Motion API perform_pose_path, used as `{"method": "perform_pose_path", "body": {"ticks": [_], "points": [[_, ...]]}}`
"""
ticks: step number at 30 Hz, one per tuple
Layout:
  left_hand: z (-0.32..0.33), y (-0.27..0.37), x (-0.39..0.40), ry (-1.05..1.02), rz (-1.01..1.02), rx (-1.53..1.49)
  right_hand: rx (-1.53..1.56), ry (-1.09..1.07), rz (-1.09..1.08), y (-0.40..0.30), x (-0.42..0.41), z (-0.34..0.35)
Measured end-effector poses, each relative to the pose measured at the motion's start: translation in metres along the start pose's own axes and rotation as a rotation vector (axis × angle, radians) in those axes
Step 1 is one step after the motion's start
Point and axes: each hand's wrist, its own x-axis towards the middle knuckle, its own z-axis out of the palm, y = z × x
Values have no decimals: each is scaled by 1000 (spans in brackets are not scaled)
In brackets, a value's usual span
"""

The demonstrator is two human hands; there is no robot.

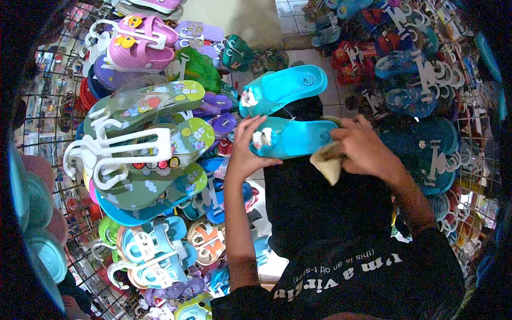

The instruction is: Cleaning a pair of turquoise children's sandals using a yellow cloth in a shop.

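Observation:
My left hand [243,146] grips the toe end of a turquoise slide sandal [306,138] with a clear strap and a white animal figure on it. The matching turquoise sandal [298,86] hangs just beyond it, joined by a thin clear tie. My right hand [362,146] holds a folded beige cloth [330,164] at the heel of the nearer sandal. Part of the cloth shows along the heel's far edge; the rest is hidden by the fingers.
Racks of children's shoes flank me. On the left hang green patterned sandals [144,172] on a white plastic hanger [120,152], pink clogs [140,56] and light-blue sandals [156,256]. Dark blue sandals [424,156] hang on the right. Wire grid panels [48,96] stand behind.

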Motion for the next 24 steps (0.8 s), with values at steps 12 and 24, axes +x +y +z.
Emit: {"method": "perform_pose_path", "body": {"ticks": [12, 24], "points": [[33, 31, -19, 223, -144, 130, 438, 624, 266, -11, -2, -6], [65, 30, -28, 514, -190, 268, 83, 616, 28, 5, 49, 80]]}}
